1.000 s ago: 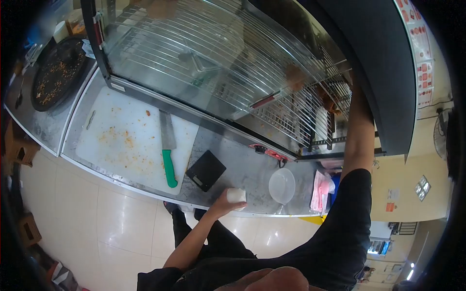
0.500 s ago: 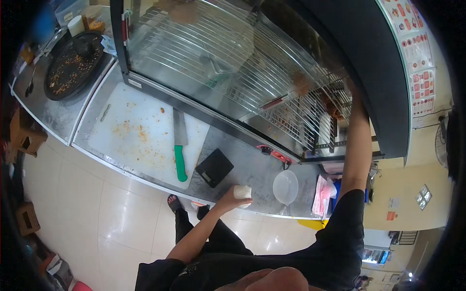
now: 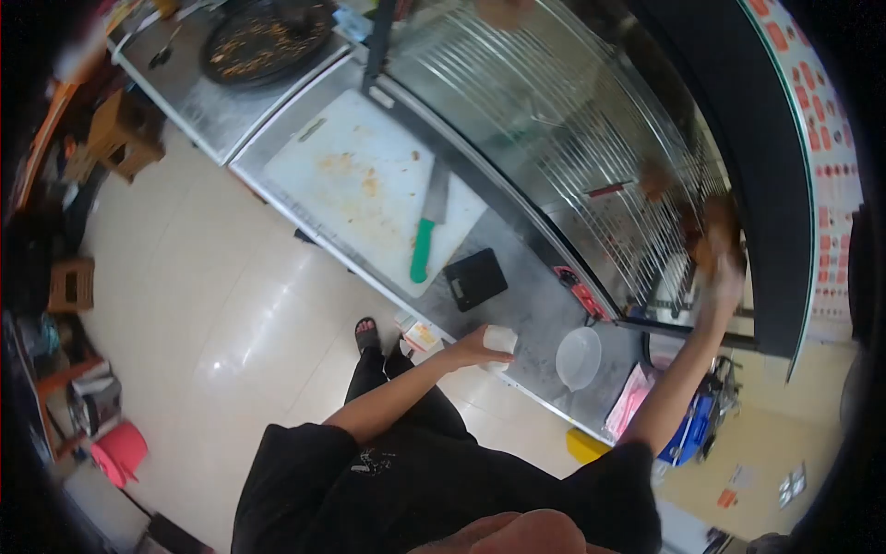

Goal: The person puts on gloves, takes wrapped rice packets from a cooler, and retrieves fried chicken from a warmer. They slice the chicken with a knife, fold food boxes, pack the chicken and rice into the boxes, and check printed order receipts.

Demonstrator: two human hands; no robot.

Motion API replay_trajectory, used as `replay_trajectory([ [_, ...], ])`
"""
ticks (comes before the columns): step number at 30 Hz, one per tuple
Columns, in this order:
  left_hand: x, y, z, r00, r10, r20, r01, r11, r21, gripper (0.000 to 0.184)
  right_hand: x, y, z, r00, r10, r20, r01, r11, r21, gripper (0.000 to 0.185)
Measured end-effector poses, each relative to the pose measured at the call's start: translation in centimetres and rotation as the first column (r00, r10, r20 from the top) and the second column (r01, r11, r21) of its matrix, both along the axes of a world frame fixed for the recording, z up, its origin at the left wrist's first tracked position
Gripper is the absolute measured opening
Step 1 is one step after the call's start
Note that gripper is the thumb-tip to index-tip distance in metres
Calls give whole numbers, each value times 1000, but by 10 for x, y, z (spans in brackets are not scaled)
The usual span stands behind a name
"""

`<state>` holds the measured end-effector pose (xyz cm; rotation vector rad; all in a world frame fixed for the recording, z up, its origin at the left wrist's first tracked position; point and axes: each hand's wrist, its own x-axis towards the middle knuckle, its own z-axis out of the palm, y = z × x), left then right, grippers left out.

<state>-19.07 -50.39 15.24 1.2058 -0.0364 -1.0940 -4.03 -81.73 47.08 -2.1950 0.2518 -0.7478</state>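
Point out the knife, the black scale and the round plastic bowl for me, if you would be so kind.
knife [image 3: 425, 236]: head view, on the green handle, toward the blade
black scale [image 3: 478, 279]: head view, middle of its flat top
round plastic bowl [image 3: 579, 358]: head view, middle of its inside

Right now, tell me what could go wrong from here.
The left hand holds a white item at the counter's edge; a loose grip could drop it to the floor. The right hand, reaching into the cabinet, might knock the wire racks. The knife lies uncovered on the cutting board, so a careless reach might meet its blade.
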Motion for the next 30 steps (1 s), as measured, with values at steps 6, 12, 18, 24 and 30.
replay_trajectory([
  [6, -19, 52, 18, 935, 262, -239, -292, 952, -97, 79, -162, 64, -73, 972, 20, -233, 103, 858, 503, 74],
  [12, -38, 156, 8, 657, 682, -322, -706, 706, 52, 63, -151, 166, -174, 827, 514, -226, -140, 578, 804, 61],
  [18, 20, 277, 26, 543, 828, -143, -831, 554, 50, 74, -36, 288, -241, 740, 643, -195, -204, 492, 847, 61],
  [24, 165, 382, 58, 542, 742, 394, -830, 547, 113, 79, 57, 393, -303, 728, 631, -267, -208, 575, 791, 60],
  [30, 298, 472, 8, 693, 540, 478, -698, 670, 254, 91, 56, 397, -325, 864, 116, -489, -268, 929, -254, 73],
])
